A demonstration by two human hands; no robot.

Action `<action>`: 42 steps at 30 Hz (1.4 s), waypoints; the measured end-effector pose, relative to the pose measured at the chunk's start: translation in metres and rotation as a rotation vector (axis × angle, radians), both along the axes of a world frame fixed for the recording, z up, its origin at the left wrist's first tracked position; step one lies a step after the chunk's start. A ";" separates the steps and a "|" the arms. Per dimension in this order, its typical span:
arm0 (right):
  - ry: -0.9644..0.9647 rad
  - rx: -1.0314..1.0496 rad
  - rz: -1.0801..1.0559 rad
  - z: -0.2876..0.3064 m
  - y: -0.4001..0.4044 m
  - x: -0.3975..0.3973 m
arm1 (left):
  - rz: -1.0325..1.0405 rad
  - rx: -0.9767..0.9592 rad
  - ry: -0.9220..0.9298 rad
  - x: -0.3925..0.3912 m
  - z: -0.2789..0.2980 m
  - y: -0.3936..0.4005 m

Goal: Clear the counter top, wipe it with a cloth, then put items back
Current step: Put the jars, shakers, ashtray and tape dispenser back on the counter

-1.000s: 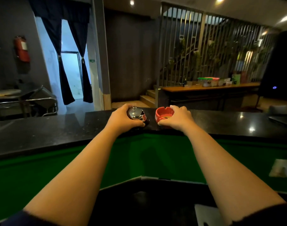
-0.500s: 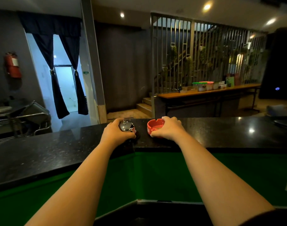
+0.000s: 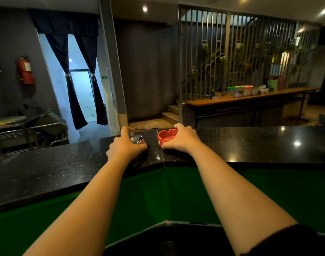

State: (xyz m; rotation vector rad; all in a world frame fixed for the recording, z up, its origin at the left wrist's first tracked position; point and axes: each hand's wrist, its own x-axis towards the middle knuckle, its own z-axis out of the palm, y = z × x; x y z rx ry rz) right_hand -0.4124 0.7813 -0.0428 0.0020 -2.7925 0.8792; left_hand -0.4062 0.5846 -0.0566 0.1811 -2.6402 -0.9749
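Note:
A shiny chrome desk bell (image 3: 137, 139) stands on the black granite counter top (image 3: 250, 145) at its corner. My left hand (image 3: 123, 145) curls round the bell from the left, thumb at its near side. Just to the right sits a red ashtray (image 3: 166, 138). My right hand (image 3: 182, 138) grips the ashtray's right rim, fingers over the far edge and thumb on the near side. Both objects rest on the counter, a small gap between them.
The counter's inner face (image 3: 195, 191) is green and drops to a lower dark surface. Beyond the counter are a curtained doorway (image 3: 80, 93), a metal trolley (image 3: 28, 126), steps (image 3: 172, 113), a slatted screen, and a long wooden table (image 3: 250, 98) with containers.
The view tilted upward, so hands and counter sit lower in frame. Both hands keep their hold on the bell and the ashtray at the same spot.

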 end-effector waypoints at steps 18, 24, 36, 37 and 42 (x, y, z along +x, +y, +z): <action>-0.024 -0.037 0.057 -0.007 -0.031 -0.013 | 0.054 0.064 -0.016 0.004 -0.010 -0.036; -0.221 0.094 -0.114 -0.008 -0.041 0.022 | 0.107 0.017 -0.085 0.034 -0.004 -0.033; 0.139 0.113 0.137 -0.104 -0.131 0.224 | -0.081 -0.392 0.279 0.265 -0.079 -0.129; 0.135 0.073 0.168 -0.119 -0.145 0.245 | -0.067 -0.355 0.277 0.288 -0.094 -0.145; -0.021 -0.039 0.347 -0.194 -0.218 0.340 | 0.064 -0.262 0.215 0.401 -0.166 -0.230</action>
